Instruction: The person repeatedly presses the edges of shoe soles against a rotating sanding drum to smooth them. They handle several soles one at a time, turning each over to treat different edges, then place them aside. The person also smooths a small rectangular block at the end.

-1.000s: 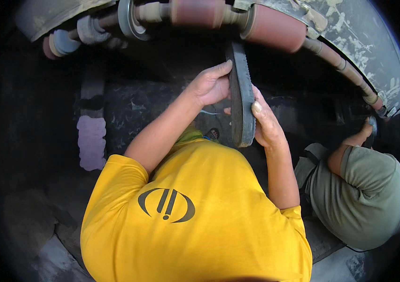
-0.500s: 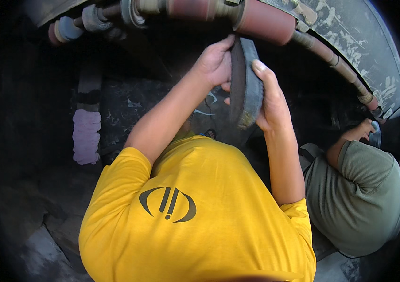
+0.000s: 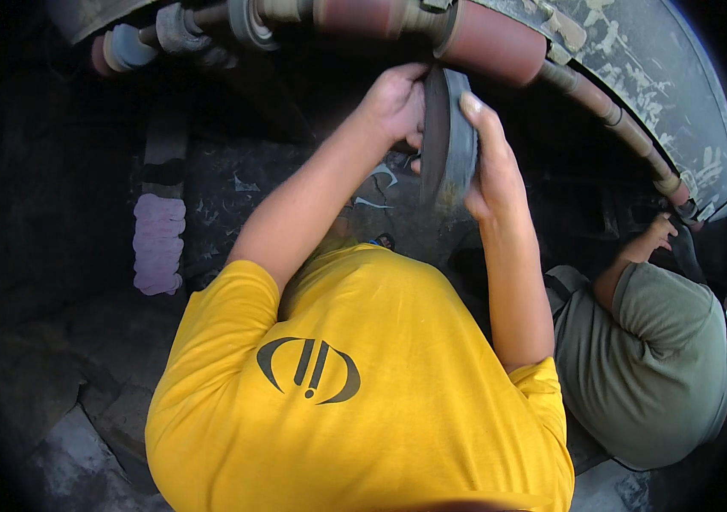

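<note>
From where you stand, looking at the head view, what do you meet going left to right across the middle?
Pale purple stacked pads → left hand → dark grey disc → right hand → co-worker in a grey-green shirt.

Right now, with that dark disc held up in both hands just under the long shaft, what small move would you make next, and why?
Probably ease the dark disc slightly upward toward the reddish roller on the shaft. The left hand and right hand clamp it edge-on from either side, and its top edge sits just below the roller; whether they touch is hard to tell.
</note>
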The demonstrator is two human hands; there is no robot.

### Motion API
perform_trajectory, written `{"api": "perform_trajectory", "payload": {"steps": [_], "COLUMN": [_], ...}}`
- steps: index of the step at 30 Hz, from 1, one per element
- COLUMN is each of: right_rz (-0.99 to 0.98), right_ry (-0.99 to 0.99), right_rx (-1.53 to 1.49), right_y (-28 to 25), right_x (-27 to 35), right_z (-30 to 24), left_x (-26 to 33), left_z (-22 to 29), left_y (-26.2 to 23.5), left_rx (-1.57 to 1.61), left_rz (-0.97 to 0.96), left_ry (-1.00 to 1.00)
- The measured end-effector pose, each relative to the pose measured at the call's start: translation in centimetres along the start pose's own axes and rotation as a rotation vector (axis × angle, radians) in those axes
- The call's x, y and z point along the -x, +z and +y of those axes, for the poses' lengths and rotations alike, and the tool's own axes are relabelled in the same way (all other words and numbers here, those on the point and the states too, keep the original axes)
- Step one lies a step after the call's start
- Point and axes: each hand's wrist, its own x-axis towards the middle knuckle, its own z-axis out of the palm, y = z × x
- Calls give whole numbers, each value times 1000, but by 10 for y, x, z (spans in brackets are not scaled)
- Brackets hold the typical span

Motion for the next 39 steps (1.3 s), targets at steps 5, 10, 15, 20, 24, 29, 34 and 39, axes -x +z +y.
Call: {"api": "perform_trajectory", "payload": {"steps": [5,10,15,20,24,29,34,39], "right_rz": [-32,42,-3,-16,-52,-56,46,14], "right_ry": [-19,-74,-115,-205,-221,-149,-143,-128], "right_rx": [4,13,51,165,240,372,198,332], "right_y": [4,2,-6,-15,-29,-46,-46,-47], "right_x": [6,47,65,75,79,67,20,2], "right_z": [14,33,51,70,81,78,60,48], "left_x": [7,44,61,64,78,102,103,99], "left_z": [1,-28,-39,-43,-42,-43,-49,-46], "left_y": [-2,19,24,35,53,58,49,53], "left_rx": [-62,-61,-52,-169,-569,-1112,-1234,-1204], "left_rz": [55,106,57,-60,-23,350,384,420], "left_ry": [3,31,-3,-23,69,-7,15,32]}}
